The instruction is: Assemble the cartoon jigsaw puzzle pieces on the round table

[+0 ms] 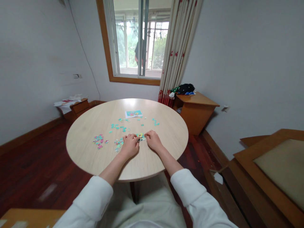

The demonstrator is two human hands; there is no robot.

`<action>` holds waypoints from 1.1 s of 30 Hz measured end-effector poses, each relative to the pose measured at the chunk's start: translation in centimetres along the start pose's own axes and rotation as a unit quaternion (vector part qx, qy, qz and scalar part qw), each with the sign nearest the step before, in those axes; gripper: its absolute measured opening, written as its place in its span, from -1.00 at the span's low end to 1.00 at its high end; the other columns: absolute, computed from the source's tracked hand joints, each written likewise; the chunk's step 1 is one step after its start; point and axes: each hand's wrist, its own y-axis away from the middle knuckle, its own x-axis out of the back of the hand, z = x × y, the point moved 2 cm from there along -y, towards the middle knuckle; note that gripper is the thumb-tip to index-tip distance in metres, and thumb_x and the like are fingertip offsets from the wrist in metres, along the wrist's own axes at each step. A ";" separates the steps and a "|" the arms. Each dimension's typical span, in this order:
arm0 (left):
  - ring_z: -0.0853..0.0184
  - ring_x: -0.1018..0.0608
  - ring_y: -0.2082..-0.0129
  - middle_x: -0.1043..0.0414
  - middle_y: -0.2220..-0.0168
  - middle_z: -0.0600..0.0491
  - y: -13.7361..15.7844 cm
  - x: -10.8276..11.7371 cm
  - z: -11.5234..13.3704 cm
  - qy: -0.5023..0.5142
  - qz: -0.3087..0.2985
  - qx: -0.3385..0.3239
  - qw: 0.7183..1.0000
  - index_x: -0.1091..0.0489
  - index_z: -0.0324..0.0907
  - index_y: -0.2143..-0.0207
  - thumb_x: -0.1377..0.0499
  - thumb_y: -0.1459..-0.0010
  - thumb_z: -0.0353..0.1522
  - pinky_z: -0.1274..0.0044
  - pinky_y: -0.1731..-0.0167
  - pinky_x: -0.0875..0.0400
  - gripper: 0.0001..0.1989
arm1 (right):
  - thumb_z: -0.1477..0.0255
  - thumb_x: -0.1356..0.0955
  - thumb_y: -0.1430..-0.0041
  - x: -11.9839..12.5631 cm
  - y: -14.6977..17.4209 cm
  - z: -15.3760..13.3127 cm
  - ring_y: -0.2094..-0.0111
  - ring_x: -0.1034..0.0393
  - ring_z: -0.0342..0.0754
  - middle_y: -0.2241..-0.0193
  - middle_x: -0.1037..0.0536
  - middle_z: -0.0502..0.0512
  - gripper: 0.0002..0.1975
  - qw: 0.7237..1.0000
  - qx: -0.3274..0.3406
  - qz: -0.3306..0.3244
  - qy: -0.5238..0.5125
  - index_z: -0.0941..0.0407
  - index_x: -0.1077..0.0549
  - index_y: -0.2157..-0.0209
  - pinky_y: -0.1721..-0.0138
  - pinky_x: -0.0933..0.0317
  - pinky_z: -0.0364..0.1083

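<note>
On the round table lies a small joined patch of jigsaw puzzle (pixel 141 135), yellow and teal, between my two hands. My left hand (pixel 130 145) is closed at its left edge, with fingers bent and the thumb against the pieces. At the right edge, my right hand (pixel 154 140) pinches the patch between thumb and fingers. The exact pieces under my fingertips are too small to make out. Loose green and teal puzzle pieces (pixel 117 145) lie beside my left hand, partly hidden by it. A pile of pink and teal pieces (pixel 98 140) sits farther left.
Several teal pieces (pixel 118 127) are scattered toward the middle of the round table (pixel 166 148), and a small cluster (pixel 155 122) lies at right. A picture card (pixel 133 114) stands behind them. A wooden cabinet (pixel 197 109) holds dark cloth. Someone (pixel 137 52) is visible beyond the window.
</note>
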 end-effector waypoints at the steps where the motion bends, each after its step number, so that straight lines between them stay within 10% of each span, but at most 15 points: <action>1: 0.13 -0.40 0.05 -0.45 0.08 -0.09 0.0 0.0 0.0 -0.004 -0.009 -0.005 1.000 -0.48 -0.13 0.14 -0.02 -0.07 -0.50 0.25 0.10 -0.11 -0.64 | 0.63 -0.23 -0.13 0.1 0.0 -0.1 0.17 -0.33 -0.06 0.27 -0.51 0.15 -0.75 1.000 -0.010 -0.003 0.011 0.19 -0.54 0.31 0.06 -0.15 -0.08; 33: 0.16 -0.41 0.09 -0.45 0.19 -0.08 -0.2 0.2 -1.2 0.029 0.045 0.079 0.995 -0.50 -0.17 0.35 0.01 -0.13 -0.47 0.29 0.15 -0.10 -0.74 | 0.67 -0.22 -0.10 0.4 0.2 -0.7 0.20 -0.35 -0.08 0.30 -0.51 0.13 -0.71 1.000 -0.008 -0.012 0.018 0.16 -0.55 0.39 0.10 -0.16 -0.12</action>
